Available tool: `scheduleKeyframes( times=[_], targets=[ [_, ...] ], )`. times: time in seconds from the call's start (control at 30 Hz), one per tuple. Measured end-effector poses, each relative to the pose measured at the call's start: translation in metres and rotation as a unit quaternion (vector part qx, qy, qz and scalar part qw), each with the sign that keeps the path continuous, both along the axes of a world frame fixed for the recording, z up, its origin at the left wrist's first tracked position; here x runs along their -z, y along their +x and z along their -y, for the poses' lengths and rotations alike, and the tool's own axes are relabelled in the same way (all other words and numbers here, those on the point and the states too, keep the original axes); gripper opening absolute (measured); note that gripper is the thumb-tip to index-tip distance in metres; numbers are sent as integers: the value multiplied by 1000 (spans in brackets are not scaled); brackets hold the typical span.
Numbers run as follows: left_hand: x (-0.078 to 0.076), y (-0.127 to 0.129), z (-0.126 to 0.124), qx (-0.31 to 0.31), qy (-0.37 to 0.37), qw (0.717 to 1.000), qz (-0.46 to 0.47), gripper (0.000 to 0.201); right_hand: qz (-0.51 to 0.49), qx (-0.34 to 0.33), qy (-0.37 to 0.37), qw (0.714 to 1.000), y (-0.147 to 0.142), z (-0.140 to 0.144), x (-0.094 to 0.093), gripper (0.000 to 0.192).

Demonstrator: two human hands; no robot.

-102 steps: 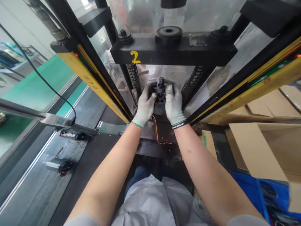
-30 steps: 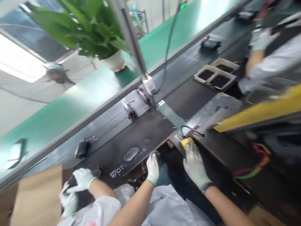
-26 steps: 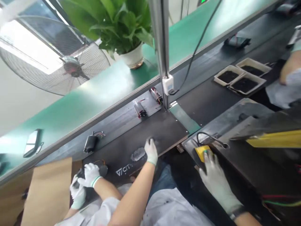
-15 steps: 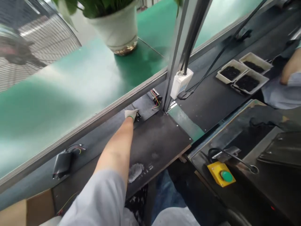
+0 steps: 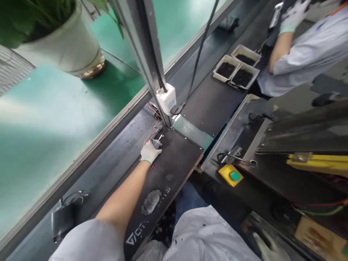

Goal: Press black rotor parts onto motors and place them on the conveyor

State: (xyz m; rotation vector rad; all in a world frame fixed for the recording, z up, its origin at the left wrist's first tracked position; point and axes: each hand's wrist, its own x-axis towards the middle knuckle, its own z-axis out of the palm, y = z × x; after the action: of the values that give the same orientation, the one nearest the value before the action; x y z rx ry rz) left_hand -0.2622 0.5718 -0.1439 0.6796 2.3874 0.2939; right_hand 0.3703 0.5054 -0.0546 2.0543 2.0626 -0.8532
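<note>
- The left hand, gloved, is closed around a motor; its fingers hide most of the body.
- The right hand is low at the lower right, blurred and cut by the frame edge; I cannot tell whether it grips anything.
- The 2 hands are well apart, and the motor is at the left hand, ahead and left of the torso; the right hand is far back on the other side.
- The motor's shaft points forward and right, roughly in line with the left forearm; this axis seems the relation that matters most.
- The motor is over the dark worktop; contact beneath it is hidden.
- Just beyond it stands a metal post.
- To the right is a yellow button box, between the 2 hands.
- Farther out, 3 white trays sit near a co-worker's gloved hand.
</note>
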Motion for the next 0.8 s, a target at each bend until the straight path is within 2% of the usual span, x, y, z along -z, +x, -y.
scheduleKeyframes(
  times=[0.1,0.2,0.3,0.4,0.47,0.5,0.57,0.6,0.63,0.7,0.8],
  targets=[
    [-11,10,-8,-52,22,998,17,85,-28,65,-8,997,-5,8,-5,35],
    [-33,20,-2,-118,59,986,100,75,-84,138,-49,986,-6,15,-13,40],
    [-61,61,22,-179,115,948,236,57,-173,186,-124,959,-6,8,-32,51],
    [-95,136,58,-211,162,898,350,64,-325,176,-201,907,-20,-14,-65,61],
    [-123,198,76,-216,192,864,412,68,-445,150,-262,843,-39,-31,-92,62],
    [-140,230,83,-216,213,843,444,68,-492,128,-290,811,-50,-39,-105,66],
    [-175,293,87,-201,270,803,492,67,-551,65,-325,766,-69,-49,-126,76],
    [-192,323,86,-184,298,792,500,66,-582,29,-331,742,-75,-52,-132,81],
    [-207,351,84,-160,321,792,494,68,-617,6,-321,718,-77,-54,-136,86],
    [-232,403,77,-102,341,819,449,73,-660,-14,-280,697,-69,-54,-137,93],
    [-252,466,68,-39,347,848,398,79,-660,-9,-208,722,-27,-51,-132,93]
  ],
)
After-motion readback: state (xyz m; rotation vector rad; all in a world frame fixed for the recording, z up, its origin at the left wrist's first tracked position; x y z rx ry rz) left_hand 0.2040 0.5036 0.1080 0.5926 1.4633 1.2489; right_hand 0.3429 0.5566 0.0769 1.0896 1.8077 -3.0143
